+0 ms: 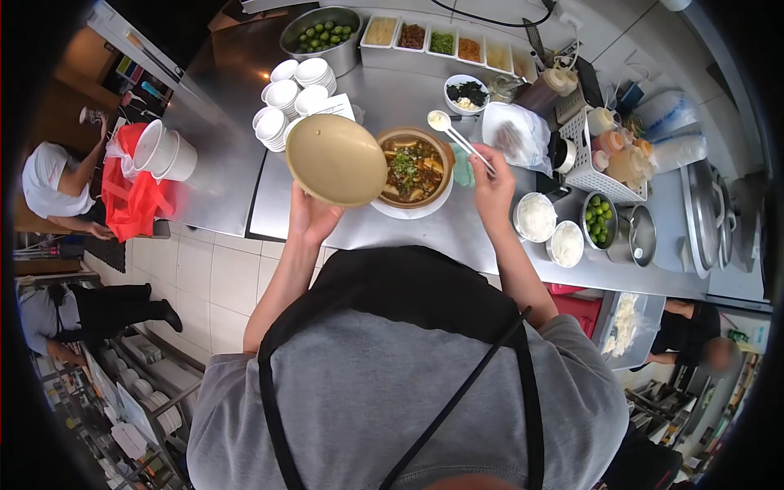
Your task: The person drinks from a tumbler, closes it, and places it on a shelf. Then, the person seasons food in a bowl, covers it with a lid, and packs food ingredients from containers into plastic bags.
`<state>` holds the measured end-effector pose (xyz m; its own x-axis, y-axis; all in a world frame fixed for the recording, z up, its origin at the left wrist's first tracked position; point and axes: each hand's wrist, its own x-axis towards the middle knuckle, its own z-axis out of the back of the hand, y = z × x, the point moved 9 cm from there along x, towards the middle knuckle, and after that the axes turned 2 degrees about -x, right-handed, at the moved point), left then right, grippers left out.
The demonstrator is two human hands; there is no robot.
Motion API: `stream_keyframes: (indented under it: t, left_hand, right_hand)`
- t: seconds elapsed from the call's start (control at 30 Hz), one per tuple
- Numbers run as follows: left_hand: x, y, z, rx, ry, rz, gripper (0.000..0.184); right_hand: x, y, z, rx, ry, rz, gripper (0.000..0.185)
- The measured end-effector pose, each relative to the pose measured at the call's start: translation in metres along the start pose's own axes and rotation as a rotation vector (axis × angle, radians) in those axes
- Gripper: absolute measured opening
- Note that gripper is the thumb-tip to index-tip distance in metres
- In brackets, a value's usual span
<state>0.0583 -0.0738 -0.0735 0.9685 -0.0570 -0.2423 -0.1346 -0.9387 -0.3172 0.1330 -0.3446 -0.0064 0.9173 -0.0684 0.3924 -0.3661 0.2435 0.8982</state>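
My left hand [314,216] holds a tan round lid [336,160], tilted up beside a clay pot [448,155]. Brown stew topped with chopped greens [406,168] fills the pot, which rests on a white plate [415,213]. My right hand [493,175] is closed round the handles of white spoons [445,124], whose bowls are up and right of the pot. Something pale lies in one spoon bowl. A white bowl with dark green and pale food [466,95] stands just beyond the spoons. Near my right wrist are two containers of white shreds [536,218].
Stacked white cups [282,95], a pot of limes [342,52] and a row of toppings [442,54] stand at the back. On the right are a bottle basket [581,160] and a lime bowl [599,243]. People [55,181] stand left and right.
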Motion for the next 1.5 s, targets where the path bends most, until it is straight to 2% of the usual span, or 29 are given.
stream_keyframes:
  t: [0.03,0.1,0.23,0.33,0.4,0.43,0.5,0.63,0.7,0.73,0.8,0.83,0.87,1.0,1.07,1.13,1.2,1.27,1.33,1.4,1.47,1.5]
  left_hand:
    - [0.001,0.0,0.001,-0.016,0.025,0.008,0.049]
    - [0.0,-0.001,0.0,-0.029,0.046,0.017,0.05]
    - [0.001,-0.002,0.0,-0.045,0.039,0.005,0.051]
    - [0.004,-0.001,0.001,-0.041,0.017,0.006,0.052]
    - [0.006,0.0,0.001,-0.035,0.002,0.006,0.052]
    - [0.007,0.0,0.0,0.0,0.009,0.003,0.052]
    - [0.008,0.0,-0.004,0.035,0.017,-0.003,0.053]
    - [0.004,-0.002,-0.002,0.01,-0.025,-0.021,0.052]
    - [0.006,-0.005,0.003,-0.005,-0.006,-0.017,0.052]
    - [0.007,-0.005,0.006,-0.019,0.026,-0.007,0.052]
    - [0.008,-0.005,0.003,-0.032,0.058,0.003,0.053]
    - [0.007,-0.007,0.006,-0.022,0.002,-0.016,0.053]
    - [0.007,-0.008,0.008,-0.013,-0.052,-0.035,0.054]
    - [0.008,-0.004,-0.001,-0.018,-0.007,-0.029,0.055]
    - [0.006,-0.004,0.002,-0.009,-0.055,-0.042,0.055]
    - [0.005,-0.003,0.005,-0.02,-0.029,-0.039,0.055]
    - [0.002,-0.005,0.004,-0.038,-0.044,-0.05,0.057]
    - [0.002,-0.004,0.003,-0.055,0.04,-0.013,0.056]
    - [0.0,-0.012,0.001,-0.06,-0.04,-0.078,0.055]
    - [-0.001,-0.014,-0.002,-0.063,-0.034,-0.089,0.055]
    - [-0.002,-0.015,-0.001,-0.069,-0.028,-0.098,0.055]
    - [-0.002,-0.016,0.0,-0.068,-0.024,-0.098,0.055]
  right_hand:
    - [-0.003,0.0,0.003,0.002,0.0,-0.001,0.013]
    - [-0.017,-0.006,-0.001,-0.256,0.2,-0.013,0.013]
    - [-0.027,-0.033,0.011,-0.294,0.192,-0.092,0.012]
    - [-0.016,-0.026,0.018,-0.13,0.058,-0.1,0.013]
    - [-0.012,-0.015,0.017,-0.052,-0.066,0.028,0.015]
    - [-0.013,-0.022,0.015,-0.052,-0.068,0.027,0.015]
    - [-0.015,-0.039,-0.009,-0.273,0.13,-0.018,0.014]
    - [-0.014,-0.016,-0.015,-0.2,0.099,-0.005,0.014]
    - [-0.015,0.008,-0.018,-0.25,0.108,0.129,0.015]
    - [-0.017,0.0,-0.019,-0.25,0.11,0.128,0.015]
    - [-0.035,0.011,-0.044,-0.466,0.317,0.524,0.016]
    - [-0.032,0.006,-0.041,-0.465,0.316,0.526,0.016]
    - [-0.02,0.006,-0.033,-0.431,0.273,0.463,0.017]
    - [0.045,0.001,-0.014,-0.485,0.139,0.276,0.023]
    - [0.092,-0.004,0.0,-0.604,-0.052,0.371,0.027]
    - [0.142,-0.019,0.006,-0.761,-0.15,0.371,0.026]
    - [0.189,-0.063,0.005,-0.918,-0.114,0.191,0.027]
    - [0.21,-0.064,0.004,-0.939,-0.144,0.223,0.027]
    - [0.22,-0.058,0.009,-0.948,-0.174,0.261,0.026]
    - [0.193,-0.017,0.051,-0.624,-0.576,0.483,0.027]
    - [0.175,-0.032,0.091,-0.572,-0.836,0.299,0.036]
    - [0.176,-0.071,0.111,-0.434,-0.902,0.137,0.05]
